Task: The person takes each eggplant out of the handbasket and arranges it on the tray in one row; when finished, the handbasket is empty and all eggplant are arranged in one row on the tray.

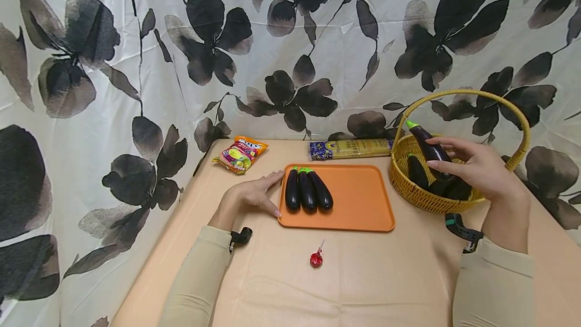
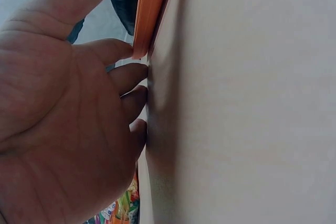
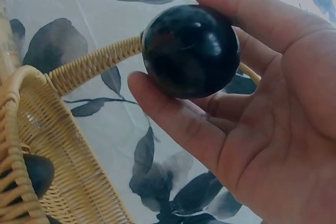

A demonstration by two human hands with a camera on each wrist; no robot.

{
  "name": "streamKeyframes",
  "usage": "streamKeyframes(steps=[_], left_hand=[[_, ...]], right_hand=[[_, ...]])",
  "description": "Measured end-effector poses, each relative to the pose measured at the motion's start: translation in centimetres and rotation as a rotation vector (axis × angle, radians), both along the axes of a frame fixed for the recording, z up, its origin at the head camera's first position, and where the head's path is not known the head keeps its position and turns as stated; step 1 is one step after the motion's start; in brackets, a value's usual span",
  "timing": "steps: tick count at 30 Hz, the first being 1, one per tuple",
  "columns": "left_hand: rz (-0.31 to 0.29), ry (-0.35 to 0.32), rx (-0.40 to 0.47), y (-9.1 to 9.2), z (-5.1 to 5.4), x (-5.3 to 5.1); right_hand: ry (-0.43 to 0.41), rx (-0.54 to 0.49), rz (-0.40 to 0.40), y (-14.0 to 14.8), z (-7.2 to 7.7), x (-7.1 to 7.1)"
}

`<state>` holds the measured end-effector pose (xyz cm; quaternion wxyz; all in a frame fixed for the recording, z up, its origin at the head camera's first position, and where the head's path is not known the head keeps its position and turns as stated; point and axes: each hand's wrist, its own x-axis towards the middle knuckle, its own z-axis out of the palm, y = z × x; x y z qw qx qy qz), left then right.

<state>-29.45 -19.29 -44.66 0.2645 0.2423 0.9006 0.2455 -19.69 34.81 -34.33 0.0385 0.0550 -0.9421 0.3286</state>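
My right hand [image 1: 483, 165] grips an eggplant [image 1: 430, 148] above the wicker basket [image 1: 419, 198], its green end tilted up and to the left. The right wrist view shows the rounded dark end of that eggplant [image 3: 191, 51] between thumb and fingers. More dark eggplants [image 1: 417, 171] lie inside the basket. Three eggplants [image 1: 307, 191] lie side by side on the left part of the orange tray [image 1: 358, 198]. My left hand [image 1: 254, 193] touches the tray's left edge with thumb and fingers; in the left wrist view, a fingertip meets the tray's rim [image 2: 149, 14].
A colourful snack bag [image 1: 241, 154] lies behind my left hand. Behind the tray is a long yellow and blue packet [image 1: 349, 149]. A red wrapped lollipop [image 1: 316, 259] lies in front of the tray. The basket's tall handle [image 1: 463, 92] arches over it, near the floral cloth backdrop.
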Motion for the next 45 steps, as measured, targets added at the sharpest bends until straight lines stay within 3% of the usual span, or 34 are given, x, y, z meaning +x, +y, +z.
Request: streamKeyframes(steps=[2,8,11,30,39,45], left_hand=[[0.001,0.000,0.000,0.0,0.0,0.0],[0.002,-0.004,0.009,-0.1,0.0,0.0],[0.000,-0.005,0.014,-0.1,0.0,0.0],[0.003,0.018,0.014,-0.3,-0.5,0.2],[-0.005,0.017,0.020,-0.5,-0.5,0.5],[-0.012,0.021,0.027,-0.7,-0.7,0.7]], right_hand=[[0.011,-0.011,0.024,-0.5,0.2,0.1],[0.034,-0.195,0.174,-2.3,0.1,-0.1],[0.051,-0.224,0.207,-3.2,0.0,-0.4],[0.106,-0.289,0.183,-8.0,-1.2,-1.8],[0.042,-0.319,0.215,-10.0,-2.1,-2.0],[0.035,-0.278,0.260,-11.0,-2.8,-2.1]])
